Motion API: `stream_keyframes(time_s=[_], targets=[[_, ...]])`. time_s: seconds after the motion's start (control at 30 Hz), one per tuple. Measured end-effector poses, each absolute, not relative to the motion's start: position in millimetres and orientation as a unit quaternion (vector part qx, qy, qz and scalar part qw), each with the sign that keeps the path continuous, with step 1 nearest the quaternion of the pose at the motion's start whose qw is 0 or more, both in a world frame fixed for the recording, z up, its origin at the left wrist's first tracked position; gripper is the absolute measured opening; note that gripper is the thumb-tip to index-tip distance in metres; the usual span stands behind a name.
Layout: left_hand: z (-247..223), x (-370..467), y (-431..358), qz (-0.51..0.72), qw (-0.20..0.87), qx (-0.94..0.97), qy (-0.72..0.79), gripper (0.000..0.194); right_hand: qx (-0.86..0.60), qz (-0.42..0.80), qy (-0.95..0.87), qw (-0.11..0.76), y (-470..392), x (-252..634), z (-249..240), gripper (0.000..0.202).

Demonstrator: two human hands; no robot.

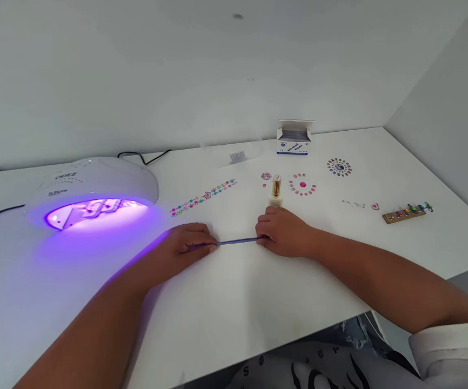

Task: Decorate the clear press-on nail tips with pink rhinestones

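Note:
A thin blue strip stretches between my two hands, just above or on the white table. My left hand pinches its left end between thumb and fingers. At the other end, my right hand is closed around the strip with the fingers curled. Directly behind the right hand stands a nail polish bottle with a gold cap, its lower part partly hidden by that hand. To the left, a white nail lamp glows purple, and its light falls on my left forearm.
A band of flower decorations lies behind my left hand. Farther back are a clear plastic piece and an open alcohol pads box. Rings of small decorations and a brown strip with decorated nail tips lie right. A black cord trails behind the lamp.

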State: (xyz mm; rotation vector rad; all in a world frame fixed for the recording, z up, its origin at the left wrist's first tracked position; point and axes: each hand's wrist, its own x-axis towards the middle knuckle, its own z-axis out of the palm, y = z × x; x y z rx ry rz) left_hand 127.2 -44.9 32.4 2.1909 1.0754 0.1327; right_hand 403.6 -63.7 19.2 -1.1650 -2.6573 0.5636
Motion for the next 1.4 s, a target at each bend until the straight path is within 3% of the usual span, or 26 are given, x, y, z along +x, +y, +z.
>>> stream_keyframes(time_s=[1.4], targets=[[36.5, 130.5, -46.8, 0.04, 0.35, 0.831, 0.43, 0.038, -0.389, 0.205, -0.894, 0.089, -65.1, 402.2, 23.3, 0.018]])
